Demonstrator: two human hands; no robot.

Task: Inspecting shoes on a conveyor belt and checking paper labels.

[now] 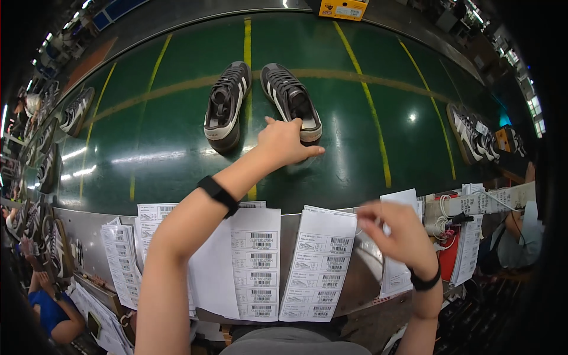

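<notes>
My left hand [285, 144] is at the heel of the right-hand dark sneaker [288, 89] with white stripes, its fingers spread and its thumb stretched out. Beside that shoe stands the matching sneaker [229, 97], apart from my hand; both point away from me on the green conveyor belt [177, 118]. My right hand [393, 231] is by the upper right corner of a white label sheet [318, 260] printed with barcodes. Motion blurs its fingertips, so I cannot make out whether anything is between them. Left of it hangs another label sheet [255, 263], partly under a blank white sheet [213, 272].
Yellow lines [367, 100] cross the belt. More sneakers [470, 133] stand at its right, and another sneaker [77, 112] at its left. A yellow box [343, 9] is at the far side. Further label stacks [121, 254] hang at the left. A person in blue [53, 310] is at lower left.
</notes>
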